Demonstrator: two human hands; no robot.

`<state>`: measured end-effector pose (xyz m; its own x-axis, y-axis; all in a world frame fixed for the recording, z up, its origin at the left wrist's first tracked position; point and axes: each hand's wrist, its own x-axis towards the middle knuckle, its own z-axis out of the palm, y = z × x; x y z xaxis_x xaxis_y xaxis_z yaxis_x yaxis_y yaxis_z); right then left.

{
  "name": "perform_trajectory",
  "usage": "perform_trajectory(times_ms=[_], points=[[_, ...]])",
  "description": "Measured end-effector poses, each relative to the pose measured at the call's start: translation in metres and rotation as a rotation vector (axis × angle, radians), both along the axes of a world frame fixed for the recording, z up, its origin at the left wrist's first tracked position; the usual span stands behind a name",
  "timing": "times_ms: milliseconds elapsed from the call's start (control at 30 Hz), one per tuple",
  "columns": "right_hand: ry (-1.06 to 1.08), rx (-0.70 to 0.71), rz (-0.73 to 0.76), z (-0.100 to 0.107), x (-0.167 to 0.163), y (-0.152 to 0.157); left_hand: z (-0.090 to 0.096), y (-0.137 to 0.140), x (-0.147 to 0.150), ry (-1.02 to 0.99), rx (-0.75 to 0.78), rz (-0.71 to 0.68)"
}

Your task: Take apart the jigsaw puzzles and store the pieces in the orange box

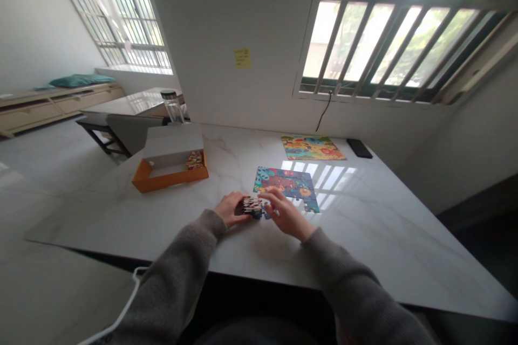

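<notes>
My left hand [232,209] is closed around a stack of jigsaw puzzle pieces [253,205], held edge-on just above or on the table near its front. On the other side of the stack is my right hand [283,213], its fingers bent and apart, the fingertips close to the pieces. A small bluish bit, seemingly a puzzle piece [266,211], shows by the right fingers; whether they touch it I cannot tell. Just beyond both hands lies a partly assembled dark jigsaw puzzle [289,183] with a jagged near edge, partly covered by my right hand.
An open orange box [172,177] on the left holds another stack of puzzle pieces [195,160]. Farther back lie a bright picture sheet [313,148] and a black phone [359,148]. A glass bottle [173,108] stands behind the box. The marble-look table [364,248] reflects the barred window.
</notes>
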<state>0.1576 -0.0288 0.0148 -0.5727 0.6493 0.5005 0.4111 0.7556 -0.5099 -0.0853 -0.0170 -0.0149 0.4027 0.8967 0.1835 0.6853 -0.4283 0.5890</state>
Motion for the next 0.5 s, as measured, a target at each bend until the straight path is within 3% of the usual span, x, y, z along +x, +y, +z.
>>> perform_trajectory(times_ms=[100,300,500], points=[[-0.047,-0.068,-0.127,-0.006,0.022,0.016,-0.002,0.001,0.000,-0.013,0.009,-0.006],[-0.357,-0.103,-0.164,-0.021,0.031,0.019,-0.006,0.001,0.000,-0.020,0.027,0.008],[-0.198,-0.273,-0.154,-0.023,0.029,0.021,-0.010,0.003,0.001,-0.082,0.008,0.031]])
